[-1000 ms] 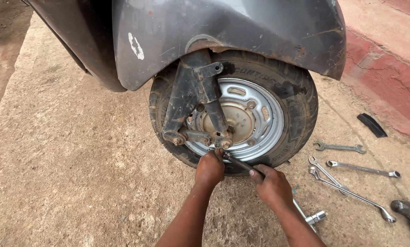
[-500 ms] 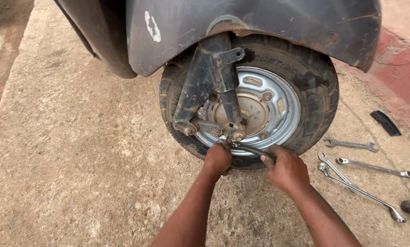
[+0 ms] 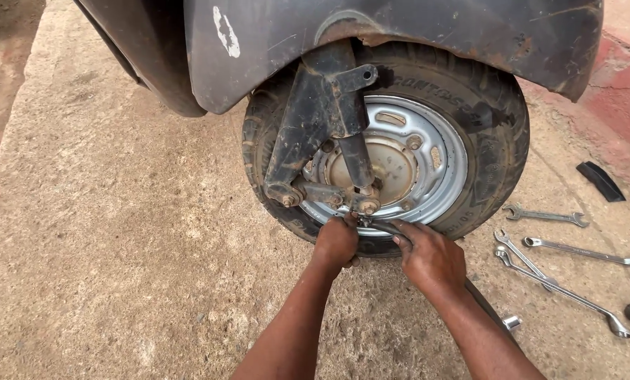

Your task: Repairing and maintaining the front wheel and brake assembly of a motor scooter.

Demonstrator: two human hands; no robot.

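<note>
Gripping a wrench [image 3: 384,226] at the wheel [image 3: 392,158] bottom: left hand [image 3: 336,241] clenched near its head, likely steadying it on the nut; right hand [image 3: 431,257] clasps the handle for leverage.

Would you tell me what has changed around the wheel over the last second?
The view shifted, so the wheel sits further right in the frame. Both hands held their place: the left hand stays at the lower fitting of the fork arm, and the right hand keeps its grip on the wrench. Nothing was let go. The spanners on the concrete ground lie as before.
</note>
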